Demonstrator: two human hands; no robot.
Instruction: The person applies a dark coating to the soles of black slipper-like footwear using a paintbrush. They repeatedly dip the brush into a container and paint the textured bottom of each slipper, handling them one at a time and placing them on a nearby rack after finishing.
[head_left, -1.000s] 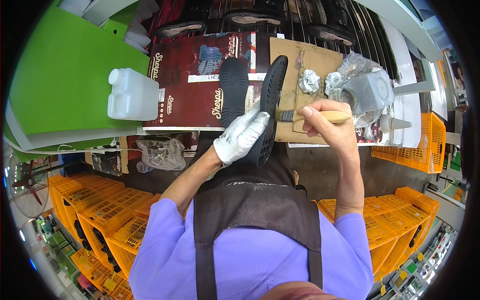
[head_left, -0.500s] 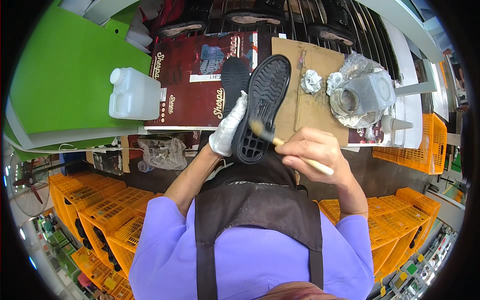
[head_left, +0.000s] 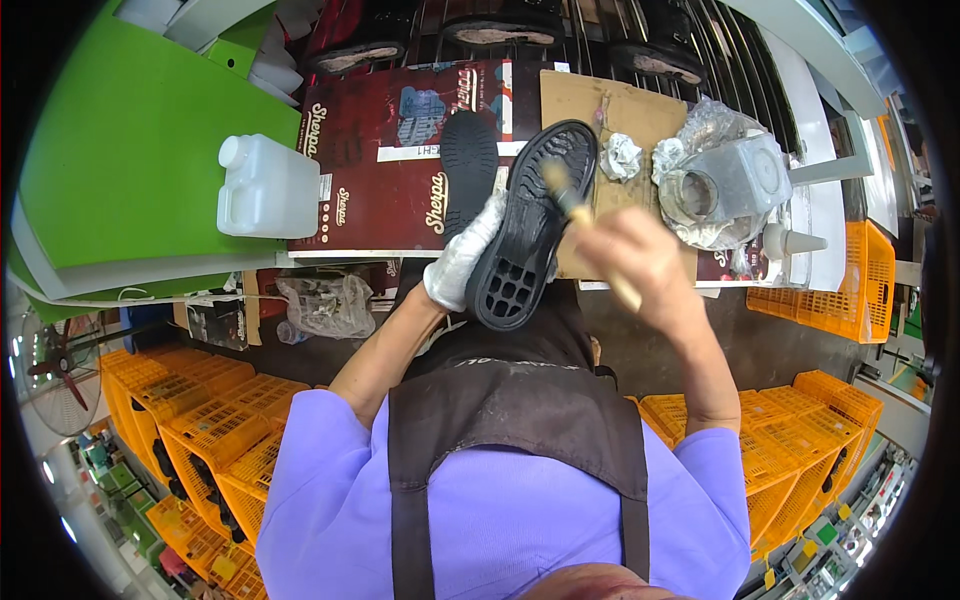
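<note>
My left hand (head_left: 468, 255), in a white glove, grips the side of a black shoe sole (head_left: 535, 220), its hollow inner side facing up with a grid of cavities at the heel. My bare right hand (head_left: 635, 258), slightly blurred, is closed round the wooden handle of a brush (head_left: 572, 195). The bristles are over the forefoot part of the sole, seemingly touching it. Another black sole (head_left: 468, 165) lies beyond my left hand on a dark red printed cardboard sheet (head_left: 365, 180), tread pattern up.
A white jug (head_left: 268, 188) stands left on the bench. At right, brown cardboard (head_left: 570, 100) holds crumpled white wads (head_left: 622, 157), a clear plastic container (head_left: 740, 182) lying tilted, and a nozzle bottle (head_left: 792, 241). Black boots (head_left: 505, 25) rest on the far rack. Orange crates (head_left: 215, 415) stand behind me.
The brush has moved from the middle of the sole up to its forefoot, with my right hand following. The held sole has shifted slightly right and tilted.
</note>
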